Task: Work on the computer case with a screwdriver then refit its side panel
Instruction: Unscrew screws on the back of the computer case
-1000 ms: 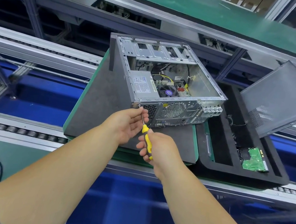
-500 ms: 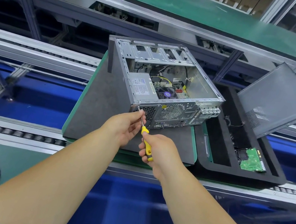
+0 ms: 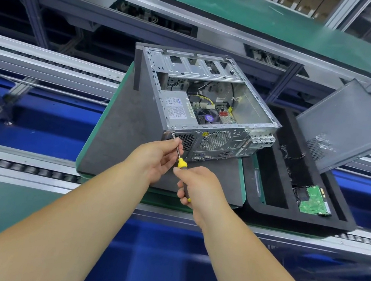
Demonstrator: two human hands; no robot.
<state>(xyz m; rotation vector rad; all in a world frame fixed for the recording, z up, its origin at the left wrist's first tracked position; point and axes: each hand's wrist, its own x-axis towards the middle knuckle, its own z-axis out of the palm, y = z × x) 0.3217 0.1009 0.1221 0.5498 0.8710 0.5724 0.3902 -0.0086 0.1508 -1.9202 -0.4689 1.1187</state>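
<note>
Yellow plastic shows between curled fingers [image 3: 180, 187] as the right hand [image 3: 198, 191] wraps the handle of a screwdriver [image 3: 180, 161], thumb laid along its upper end. The tool's long axis runs from about 5 o'clock at the handle to 11 o'clock at the tip, its bare metal shaft slanting up and left to a screw [image 3: 173, 135] at the upper left corner of the rear face of the computer case [image 3: 208, 110]. The left hand [image 3: 156, 160] sits just beside the right, at its 10 o'clock, with thumb and forefinger pinching the shaft close below the tip and the other fingers loosely curled beneath.

The case lies with its open side up on a dark foam mat [image 3: 117, 134] edged in green, its rear face turned toward the person and its long axis running from about 5 o'clock toward 11 o'clock. Inside, a grey power supply [image 3: 179, 111], wiring and a circuit board are visible.

At 3 o'clock from the case, touching the mat's edge, a black foam tray [image 3: 326, 226] holds a green circuit board [image 3: 314, 201] in its near compartment. The side panel [image 3: 349, 125], dark grey with a perforated patch, leans tilted over the far end of that tray, well apart from both hands. Metal conveyor rails [image 3: 17, 169] run across the frame from 9 o'clock to 3 o'clock.
</note>
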